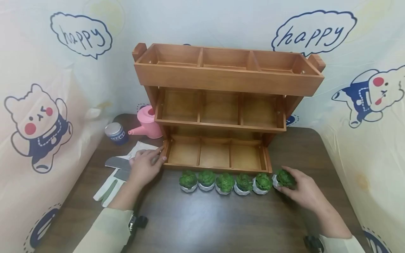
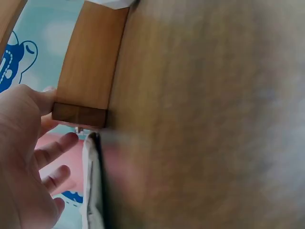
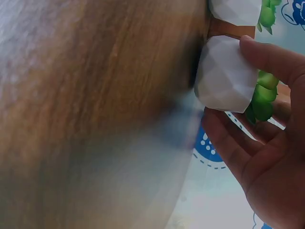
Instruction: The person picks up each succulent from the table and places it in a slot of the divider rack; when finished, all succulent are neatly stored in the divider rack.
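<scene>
My right hand [image 1: 305, 191] grips a small artificial succulent [image 1: 285, 178] in a white faceted pot [image 3: 226, 76], thumb on one side and fingers on the other. This plant stands at the right end of a row of similar potted succulents [image 1: 225, 183] in front of the three-tier wooden planter shelf [image 1: 227, 75]. At the shelf's lower left corner, my left hand [image 1: 145, 167] touches the end of the bottom tier [image 2: 90, 62] with thumb and index finger. Its other fingers [image 2: 56, 148] are spread loosely beside the wood.
A pair of white and grey gloves [image 1: 117, 168] lies under and beside the left forearm. Behind them stand a blue tin with a pale lid [image 1: 116, 133] and a pink watering can [image 1: 148, 123]. Printed cloth [image 1: 196, 21] hangs around the dark wooden table [image 1: 202, 225].
</scene>
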`<state>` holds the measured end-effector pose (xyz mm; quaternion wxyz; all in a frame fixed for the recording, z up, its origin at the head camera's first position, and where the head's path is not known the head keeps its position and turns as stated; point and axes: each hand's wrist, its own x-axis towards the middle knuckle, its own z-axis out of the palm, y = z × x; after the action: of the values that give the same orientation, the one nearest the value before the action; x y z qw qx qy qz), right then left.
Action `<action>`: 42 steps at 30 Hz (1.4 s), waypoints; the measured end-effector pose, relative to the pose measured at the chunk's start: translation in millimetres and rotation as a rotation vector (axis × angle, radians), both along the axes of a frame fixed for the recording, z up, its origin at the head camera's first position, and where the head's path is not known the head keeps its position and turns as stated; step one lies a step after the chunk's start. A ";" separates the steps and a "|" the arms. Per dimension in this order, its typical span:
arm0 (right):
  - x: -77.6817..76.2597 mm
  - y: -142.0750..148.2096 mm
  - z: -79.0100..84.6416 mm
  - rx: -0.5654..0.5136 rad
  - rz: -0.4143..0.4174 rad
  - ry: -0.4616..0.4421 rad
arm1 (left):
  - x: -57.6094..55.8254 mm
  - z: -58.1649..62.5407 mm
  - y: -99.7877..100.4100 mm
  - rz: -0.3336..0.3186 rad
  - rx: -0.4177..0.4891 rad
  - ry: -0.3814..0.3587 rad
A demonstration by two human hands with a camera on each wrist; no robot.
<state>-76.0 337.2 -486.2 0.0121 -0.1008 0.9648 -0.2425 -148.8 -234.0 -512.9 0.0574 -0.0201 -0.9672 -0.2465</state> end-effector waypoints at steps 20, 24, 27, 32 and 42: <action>-12.8 -8.6 30.6 -0.042 -0.004 0.159 | 5.4 1.4 7.7 0.039 0.061 -0.065; -16.7 -13.5 36.7 -0.046 0.004 0.175 | 4.6 3.9 8.5 0.052 0.052 -0.087; -20.4 -17.8 39.7 -0.055 0.011 0.165 | 4.2 5.4 9.5 0.054 0.047 -0.092; -28.4 -25.9 41.4 -0.069 0.021 0.129 | 2.6 7.2 11.5 0.058 0.039 -0.106; -41.9 -43.5 40.6 -0.101 0.027 0.066 | 2.5 9.5 11.4 0.050 0.028 -0.143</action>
<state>-118.0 293.7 -445.5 -0.0215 -0.1224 0.9497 -0.2874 -146.3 -222.6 -503.4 -0.0053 0.0227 -0.9655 -0.2594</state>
